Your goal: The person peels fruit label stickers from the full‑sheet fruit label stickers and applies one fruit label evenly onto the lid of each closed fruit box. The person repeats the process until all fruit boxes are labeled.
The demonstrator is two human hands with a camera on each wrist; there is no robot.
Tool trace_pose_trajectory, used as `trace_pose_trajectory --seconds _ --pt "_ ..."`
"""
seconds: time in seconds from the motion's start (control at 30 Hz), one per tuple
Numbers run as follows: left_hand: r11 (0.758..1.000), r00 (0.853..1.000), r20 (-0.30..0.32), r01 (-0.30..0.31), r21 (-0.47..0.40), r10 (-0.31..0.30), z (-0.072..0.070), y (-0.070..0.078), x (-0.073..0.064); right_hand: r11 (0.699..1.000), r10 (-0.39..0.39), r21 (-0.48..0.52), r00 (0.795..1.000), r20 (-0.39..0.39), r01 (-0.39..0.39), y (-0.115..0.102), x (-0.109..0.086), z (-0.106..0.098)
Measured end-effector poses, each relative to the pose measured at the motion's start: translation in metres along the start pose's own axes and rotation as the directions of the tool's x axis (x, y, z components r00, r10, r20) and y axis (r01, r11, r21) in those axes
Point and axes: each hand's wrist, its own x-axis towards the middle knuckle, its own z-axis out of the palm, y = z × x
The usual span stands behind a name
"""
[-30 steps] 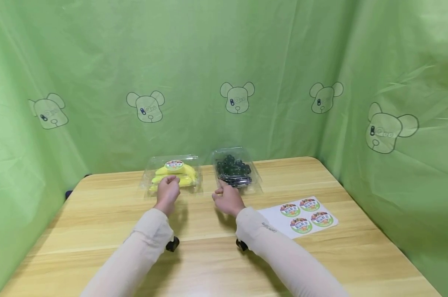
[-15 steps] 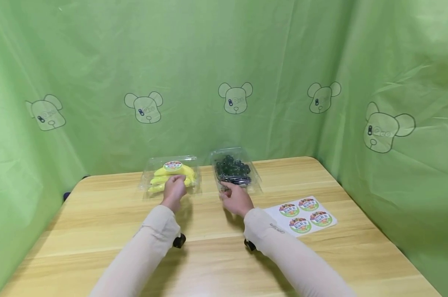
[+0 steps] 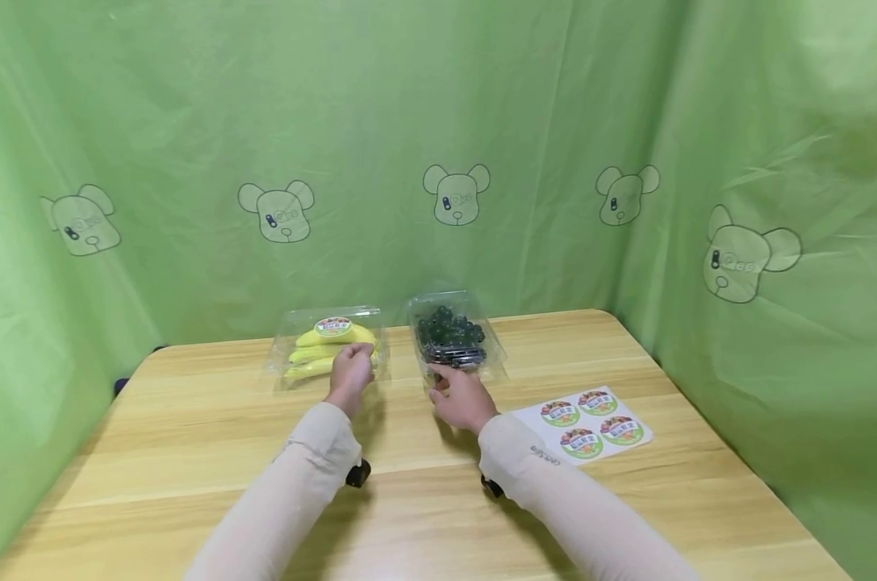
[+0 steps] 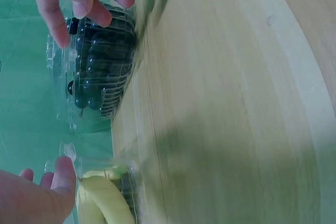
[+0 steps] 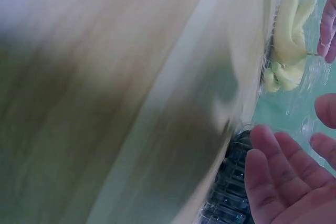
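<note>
A clear plastic clamshell box (image 3: 280,353) of yellow bananas (image 3: 311,354) stands at the back left, a round fruit label (image 3: 334,326) over them. My left hand (image 3: 352,375) hovers at its front right corner, overlapping the bananas in the head view, with nothing held. Right of it is a second clear box (image 3: 425,305) with dark grapes (image 3: 448,328). At its near edge my right hand (image 3: 463,399) holds nothing, fingers loosely bent and thumb apart. The right wrist view shows those fingers (image 5: 286,179) relaxed in front of the grape box.
A white sheet (image 3: 528,417) with several round fruit stickers (image 3: 622,430) lies to the right, partly under the right forearm's line of sight. Green curtains (image 3: 365,121) enclose the wooden table (image 3: 213,436) behind and at both sides.
Both hands have shifted a little to the right relative to the boxes. The head view has turned slightly. The boxes and sticker sheet stay in place.
</note>
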Motion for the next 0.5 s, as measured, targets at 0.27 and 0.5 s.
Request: trace_pose_trajectory --seconds 0.27,0.5 --pt "0.996 0.997 -0.047 -0.052 0.070 0.055 0.011 0.002 -0.003 0.999 0.030 0.026 0.996 -0.087 -0.028 0.009 0.002 0.000" --pt "0.998 0.999 0.038 -0.033 -0.044 0.034 0.016 -0.002 -0.002 0.999 0.018 0.028 0.992 -0.126 -0.015 0.016 0.003 -0.002"
